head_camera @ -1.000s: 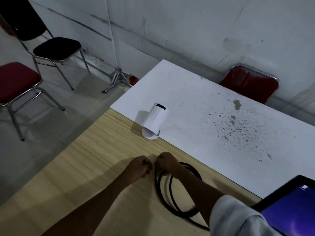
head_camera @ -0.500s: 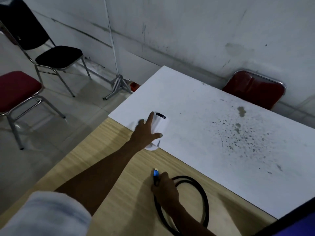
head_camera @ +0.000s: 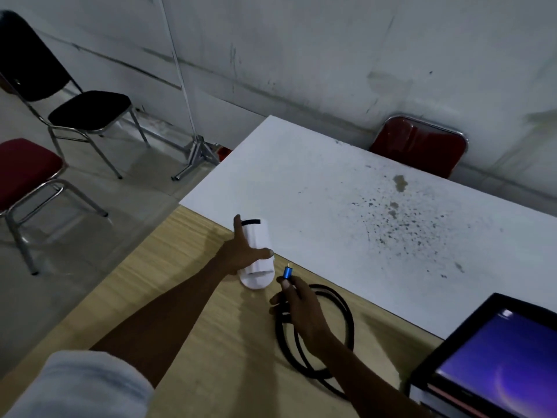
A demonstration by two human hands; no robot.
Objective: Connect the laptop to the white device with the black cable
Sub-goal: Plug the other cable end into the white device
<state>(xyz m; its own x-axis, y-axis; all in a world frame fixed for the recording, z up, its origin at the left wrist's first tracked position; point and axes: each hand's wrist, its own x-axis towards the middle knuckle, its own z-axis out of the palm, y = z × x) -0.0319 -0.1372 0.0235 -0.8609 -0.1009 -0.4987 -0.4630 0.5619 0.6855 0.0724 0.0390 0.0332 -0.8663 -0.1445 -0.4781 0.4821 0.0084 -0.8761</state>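
Gripping smooth white device [head_camera: 257, 254], left hand [head_camera: 241, 251] | right hand [head_camera: 301, 306] pinching black cable [head_camera: 331, 336], apparently metallic blue plug [head_camera: 287, 272]

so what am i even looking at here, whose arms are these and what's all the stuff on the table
There is no machine here: a person wears a wide-angle camera on the head, so you look forward and down along their own two bare arms. That also explains why the edges of the picture bend.

The left hand grips a white device, a rounded thing with a black strip on its far end, lying where the wooden table meets a stained white board.

The right hand pinches the blue plug of a black cable, pointed up near the device but not yet plugged in. The rest of the cable lies coiled on the wood.

At the lower right is a laptop with its screen lit. Chairs stand on the floor and behind the board.
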